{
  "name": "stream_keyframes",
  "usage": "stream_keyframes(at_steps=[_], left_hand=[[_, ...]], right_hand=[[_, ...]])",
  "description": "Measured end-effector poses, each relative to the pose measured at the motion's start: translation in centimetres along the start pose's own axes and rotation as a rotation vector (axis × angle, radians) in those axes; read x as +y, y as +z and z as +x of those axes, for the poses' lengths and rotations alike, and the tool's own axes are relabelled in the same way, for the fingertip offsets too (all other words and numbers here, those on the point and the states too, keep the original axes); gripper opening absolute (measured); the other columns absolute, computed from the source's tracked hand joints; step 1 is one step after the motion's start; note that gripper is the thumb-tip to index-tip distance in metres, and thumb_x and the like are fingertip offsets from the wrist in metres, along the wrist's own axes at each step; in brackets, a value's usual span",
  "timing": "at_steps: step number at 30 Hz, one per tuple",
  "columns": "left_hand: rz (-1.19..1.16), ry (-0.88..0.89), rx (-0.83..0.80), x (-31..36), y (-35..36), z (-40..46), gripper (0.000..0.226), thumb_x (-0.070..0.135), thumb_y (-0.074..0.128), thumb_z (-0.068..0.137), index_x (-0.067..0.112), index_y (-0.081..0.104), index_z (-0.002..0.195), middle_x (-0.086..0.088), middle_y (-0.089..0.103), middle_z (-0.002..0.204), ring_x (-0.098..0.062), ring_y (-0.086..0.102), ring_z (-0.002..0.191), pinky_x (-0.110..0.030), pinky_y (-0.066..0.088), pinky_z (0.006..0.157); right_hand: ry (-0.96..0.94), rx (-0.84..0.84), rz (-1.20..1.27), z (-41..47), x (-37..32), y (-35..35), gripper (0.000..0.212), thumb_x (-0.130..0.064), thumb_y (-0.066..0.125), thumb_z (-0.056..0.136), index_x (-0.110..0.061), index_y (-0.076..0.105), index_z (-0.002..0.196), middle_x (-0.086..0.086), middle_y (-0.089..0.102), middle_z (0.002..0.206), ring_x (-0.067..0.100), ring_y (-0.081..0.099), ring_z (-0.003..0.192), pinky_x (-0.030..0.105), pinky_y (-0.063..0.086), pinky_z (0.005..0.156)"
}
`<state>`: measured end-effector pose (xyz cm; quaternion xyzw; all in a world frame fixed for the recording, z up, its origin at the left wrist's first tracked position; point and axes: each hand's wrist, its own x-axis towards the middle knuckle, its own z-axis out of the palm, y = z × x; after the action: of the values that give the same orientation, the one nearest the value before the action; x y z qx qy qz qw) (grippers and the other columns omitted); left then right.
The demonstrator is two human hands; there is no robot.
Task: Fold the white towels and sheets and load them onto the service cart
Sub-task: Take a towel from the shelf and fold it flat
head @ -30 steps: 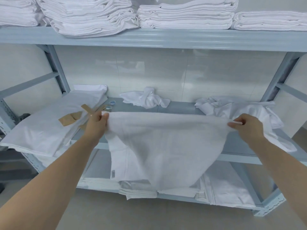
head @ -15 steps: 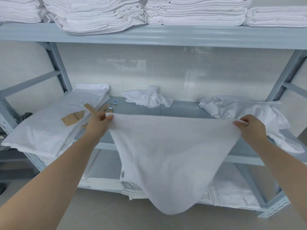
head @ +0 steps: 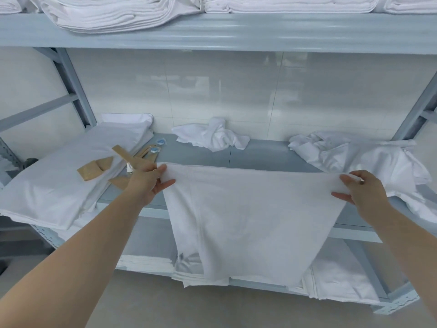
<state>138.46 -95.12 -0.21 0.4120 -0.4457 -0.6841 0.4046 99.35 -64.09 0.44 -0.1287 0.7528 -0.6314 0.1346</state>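
1. Head view, centre of the frame: a white towel [head: 246, 216] hangs spread in front of the middle shelf [head: 260, 157], its top edge stretched level.
2. The left hand [head: 146, 183] pinches the towel's upper left corner; the right hand [head: 364, 192] pinches the upper right corner, the two held wide apart.
3. Left of frame: a folded sheet [head: 59, 185] with brown packets [head: 94, 169] on it.
4. Behind, centre and right: a crumpled cloth [head: 212, 136] and a rumpled pile [head: 369, 159].
5. Top edge: folded stacks [head: 113, 15].
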Motion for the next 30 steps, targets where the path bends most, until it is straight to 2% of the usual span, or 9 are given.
stream_keyframes(at_steps=[5,10,15,18,21,24,26,28,30], left_hand=[[0.016,0.006,0.071,-1.2,2.8,4.8,0.015,0.007,0.055,0.096,0.003,0.057,0.082,-0.006,0.044,0.078,-0.020,0.049,0.080,-0.038,0.061,0.068],[0.035,0.014,0.181,-2.1,6.4,9.7,0.009,0.008,0.056,0.096,0.005,0.057,0.087,-0.002,0.039,0.073,-0.010,0.045,0.065,-0.040,0.056,0.084],[0.058,0.055,0.216,-2.7,8.7,15.2,0.008,0.008,0.056,0.096,0.009,0.056,0.104,-0.004,0.050,0.094,-0.017,0.057,0.083,-0.036,0.057,0.079],[0.079,0.052,0.230,-3.9,9.8,19.3,0.006,0.009,0.055,0.097,0.014,0.054,0.098,-0.003,0.050,0.094,-0.017,0.057,0.086,-0.034,0.057,0.077],[0.103,0.071,0.243,-6.1,10.5,25.0,0.013,0.009,0.056,0.096,0.015,0.057,0.085,-0.004,0.051,0.094,-0.019,0.058,0.089,-0.028,0.059,0.063],[0.145,0.120,0.236,-9.0,11.0,31.1,0.010,0.010,0.057,0.096,0.013,0.058,0.086,-0.006,0.051,0.095,-0.022,0.058,0.090,-0.026,0.059,0.059],[0.178,0.145,0.241,-11.6,11.3,34.5,0.017,0.011,0.057,0.096,0.014,0.057,0.079,-0.006,0.051,0.091,-0.018,0.062,0.080,-0.029,0.059,0.064],[0.249,0.146,0.250,-14.2,11.7,36.9,0.021,0.014,0.056,0.097,0.015,0.055,0.076,-0.005,0.053,0.086,-0.015,0.065,0.067,-0.040,0.057,0.081],[0.425,0.163,0.240,-16.3,12.2,37.9,0.012,0.018,0.056,0.096,0.011,0.058,0.087,-0.009,0.059,0.093,-0.025,0.066,0.084,-0.046,0.051,0.094]], right_hand=[[-0.098,-0.013,0.027,5.2,1.0,2.2,0.008,-0.009,0.061,0.092,-0.006,0.054,0.092,0.005,0.045,0.093,0.027,0.055,0.088,0.023,0.058,0.054],[-0.132,-0.006,0.012,10.9,1.4,5.4,0.006,-0.008,0.060,0.093,-0.007,0.054,0.094,0.003,0.044,0.081,0.026,0.052,0.087,0.019,0.056,0.050],[-0.168,0.035,-0.110,16.8,2.5,9.1,0.008,-0.015,0.060,0.093,-0.009,0.055,0.096,-0.001,0.048,0.081,0.025,0.057,0.085,0.017,0.053,0.045],[-0.143,0.037,-0.157,20.6,3.9,12.1,0.008,-0.017,0.061,0.093,-0.012,0.055,0.096,0.003,0.053,0.094,0.026,0.060,0.089,0.019,0.054,0.046],[-0.157,0.047,-0.186,24.9,6.4,15.5,0.008,-0.017,0.061,0.093,-0.013,0.055,0.096,0.005,0.055,0.100,0.026,0.062,0.092,0.023,0.056,0.047],[-0.172,0.081,-0.191,29.4,9.4,18.7,0.009,-0.017,0.062,0.092,-0.014,0.057,0.097,0.004,0.060,0.102,0.026,0.065,0.089,0.029,0.059,0.051],[-0.183,0.110,-0.218,32.0,11.4,20.7,0.009,-0.018,0.062,0.092,-0.014,0.056,0.098,0.008,0.063,0.105,0.023,0.065,0.076,0.025,0.057,0.048],[-0.183,0.104,-0.309,33.7,13.4,22.5,0.012,-0.020,0.060,0.093,-0.012,0.056,0.100,0.014,0.061,0.103,0.028,0.065,0.074,0.028,0.054,0.049],[-0.152,0.053,-0.414,34.5,15.1,24.0,0.020,-0.020,0.059,0.093,-0.008,0.053,0.108,0.017,0.057,0.102,0.038,0.062,0.091,0.042,0.052,0.067]])
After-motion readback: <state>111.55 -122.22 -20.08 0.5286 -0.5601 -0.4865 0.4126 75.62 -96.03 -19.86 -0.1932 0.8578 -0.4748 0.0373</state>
